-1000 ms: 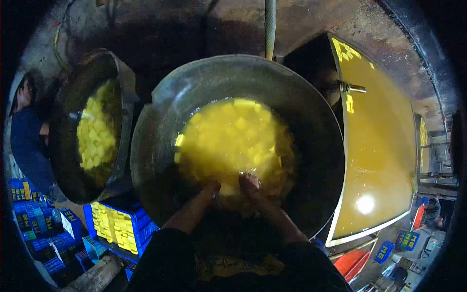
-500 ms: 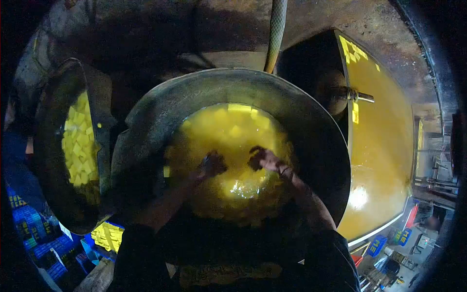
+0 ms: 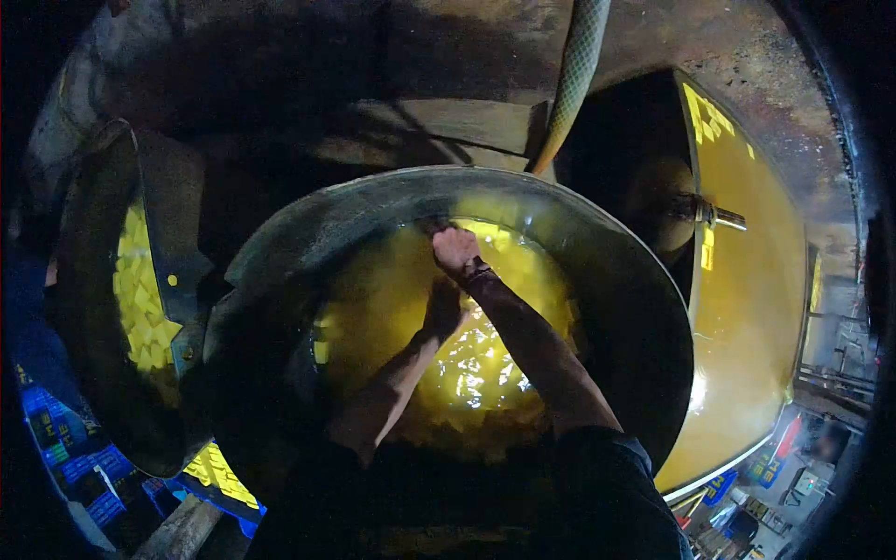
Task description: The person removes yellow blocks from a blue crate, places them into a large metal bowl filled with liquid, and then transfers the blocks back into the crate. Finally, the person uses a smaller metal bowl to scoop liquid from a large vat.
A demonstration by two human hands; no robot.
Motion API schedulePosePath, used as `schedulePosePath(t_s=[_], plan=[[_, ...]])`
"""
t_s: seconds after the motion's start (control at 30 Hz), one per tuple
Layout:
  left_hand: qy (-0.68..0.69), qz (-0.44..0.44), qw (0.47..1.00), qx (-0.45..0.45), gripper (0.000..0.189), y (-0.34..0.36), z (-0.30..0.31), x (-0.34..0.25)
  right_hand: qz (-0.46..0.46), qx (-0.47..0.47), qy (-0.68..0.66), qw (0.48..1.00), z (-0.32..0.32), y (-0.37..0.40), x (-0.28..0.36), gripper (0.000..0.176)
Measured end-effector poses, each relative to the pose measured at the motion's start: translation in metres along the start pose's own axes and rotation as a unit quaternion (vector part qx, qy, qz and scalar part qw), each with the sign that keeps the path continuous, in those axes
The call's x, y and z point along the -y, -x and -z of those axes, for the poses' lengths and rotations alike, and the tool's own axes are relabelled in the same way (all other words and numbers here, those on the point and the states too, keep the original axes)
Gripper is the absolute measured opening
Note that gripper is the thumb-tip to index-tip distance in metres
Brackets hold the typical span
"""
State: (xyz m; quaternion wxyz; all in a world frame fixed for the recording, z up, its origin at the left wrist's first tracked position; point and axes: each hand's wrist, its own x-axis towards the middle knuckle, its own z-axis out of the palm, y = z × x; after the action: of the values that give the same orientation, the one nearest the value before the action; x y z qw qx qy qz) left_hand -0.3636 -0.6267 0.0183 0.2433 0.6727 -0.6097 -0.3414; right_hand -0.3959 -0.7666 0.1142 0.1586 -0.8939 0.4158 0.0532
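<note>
My right hand (image 3: 455,250) is curled like a fist near the far side of a large round metal pan (image 3: 611,219). Just below and behind it is my left hand (image 3: 445,303), in shadow, its fingers hidden. The two wrists come close together and overlap in this view. Cloudy yellow liquid (image 3: 387,313) fills the pan's middle, with yellow blocks (image 3: 487,230) under and around my hands. Bright reflections and ripples show on the liquid below my wrists. I cannot tell what the right hand's fingers hold.
At the left stands another dark pan (image 3: 140,187) holding many yellow blocks (image 3: 145,308). To the right is a wide tank of yellow-brown liquid (image 3: 747,327) with a metal pipe (image 3: 723,217). A hose (image 3: 577,79) hangs behind the pan. Yellow blocks in a blue crate (image 3: 224,481) sit lower left.
Both hands have moved to the far side of the pan and come together; before, they were apart over the middle. The view has shifted slightly, and the liquid's reflections have spread.
</note>
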Motion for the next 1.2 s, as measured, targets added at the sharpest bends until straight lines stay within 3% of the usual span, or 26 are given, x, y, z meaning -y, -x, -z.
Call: schedulePosePath(t_s=[0.03, 0.13, 0.17, 0.2, 0.23, 0.27, 0.33, 0.37, 0.4, 0.47, 0.5, 0.57, 0.7, 0.8, 0.87, 0.9, 0.93, 1.0, 1.07, 1.1, 1.13, 1.17, 1.2], plan=[[-0.017, 0.008, 1.0, 0.009, 0.048, 0.013, 0.02, -0.016, 0.014, -0.103, -0.046, 0.994, -0.049, -0.007, -0.009, 0.023], [-0.028, 0.098, 0.993, 0.063, 0.047, 0.037, 0.082, -0.057, 0.003, -0.119, -0.019, 0.993, -0.117, -0.033, -0.025, 0.009], [0.127, 0.097, 0.983, 0.088, 0.044, 0.04, 0.103, -0.059, -0.078, -0.065, 0.035, 0.994, -0.113, -0.036, -0.018, 0.011], [0.281, 0.093, 0.949, 0.11, 0.041, 0.042, 0.113, -0.058, -0.077, -0.062, 0.034, 0.995, -0.094, -0.031, -0.013, 0.011], [0.38, 0.104, 0.919, 0.028, 0.041, 0.05, 0.097, -0.043, -0.065, -0.07, -0.011, 0.995, -0.062, -0.022, -0.01, 0.012], [0.384, 0.104, 0.917, 0.026, 0.041, 0.05, 0.088, -0.029, -0.054, -0.078, -0.054, 0.994, -0.043, -0.014, -0.012, 0.013], [0.613, 0.274, 0.738, -0.071, 0.037, 0.05, 0.085, -0.011, -0.037, -0.063, -0.085, 0.994, -0.042, -0.004, -0.027, 0.015], [0.613, 0.204, 0.761, -0.064, 0.041, 0.054, 0.105, -0.026, -0.021, -0.051, -0.12, 0.991, -0.041, 0.001, -0.035, 0.022], [0.617, 0.201, 0.758, -0.065, 0.041, 0.053, 0.111, -0.032, -0.005, -0.04, -0.154, 0.987, -0.04, 0.004, -0.04, 0.031], [0.779, 0.229, 0.58, -0.065, 0.037, 0.051, 0.116, -0.029, 0.026, -0.032, -0.154, 0.987, -0.032, 0.012, -0.034, 0.039], [0.773, 0.273, 0.57, -0.061, 0.038, 0.051, 0.116, -0.026, -0.024, -0.034, -0.093, 0.995, -0.032, 0.01, -0.023, 0.026], [0.747, 0.295, 0.59, -0.083, 0.037, 0.053, 0.116, -0.023, -0.076, -0.048, -0.02, 0.996, -0.044, 0.006, -0.009, 0.011], [0.73, 0.292, 0.603, -0.135, 0.031, 0.063, 0.097, 0.003, -0.118, -0.056, -0.082, 0.988, -0.047, 0.009, 0.007, 0.01], [0.725, 0.305, 0.597, -0.157, 0.027, 0.064, 0.117, -0.009, -0.121, -0.093, 0.007, 0.988, -0.082, 0.0, -0.019, 0.012], [0.748, 0.318, 0.562, -0.152, 0.026, 0.062, 0.129, -0.017, 0.024, -0.15, -0.015, 0.988, -0.075, 0.003, -0.031, 0.014], [0.752, 0.317, 0.558, -0.153, 0.026, 0.061, 0.133, -0.022, 0.009, 0.013, -0.358, 0.934, -0.047, 0.012, -0.039, 0.018], [0.741, 0.31, 0.575, -0.154, 0.026, 0.06, 0.138, -0.029, 0.008, 0.018, -0.353, 0.935, -0.022, 0.025, -0.037, 0.018], [0.735, 0.308, 0.585, -0.151, 0.026, 0.057, 0.124, -0.024, 0.051, 0.066, -0.659, 0.748, 0.011, 0.058, -0.032, 0.022], [0.564, 0.16, 0.784, -0.206, 0.028, 0.05, 0.084, 0.003, 0.029, 0.107, -0.711, 0.695, 0.037, 0.086, -0.024, 0.028], [0.567, 0.165, 0.781, -0.203, 0.028, 0.048, 0.088, -0.01, 0.012, 0.136, -0.675, 0.725, 0.046, 0.096, -0.016, 0.028], [0.685, 0.173, 0.69, -0.16, 0.027, 0.043, 0.104, -0.036, 0.102, 0.125, -0.559, 0.813, 0.048, 0.104, -0.015, 0.032], [0.785, 0.178, 0.582, -0.113, 0.027, 0.04, 0.112, -0.054, 0.024, 0.235, -0.822, 0.517, 0.027, 0.108, -0.02, 0.037], [0.787, 0.182, 0.579, -0.11, 0.027, 0.039, 0.11, -0.062, -0.057, 0.299, -0.944, 0.13, 0.004, 0.113, -0.025, 0.042]])
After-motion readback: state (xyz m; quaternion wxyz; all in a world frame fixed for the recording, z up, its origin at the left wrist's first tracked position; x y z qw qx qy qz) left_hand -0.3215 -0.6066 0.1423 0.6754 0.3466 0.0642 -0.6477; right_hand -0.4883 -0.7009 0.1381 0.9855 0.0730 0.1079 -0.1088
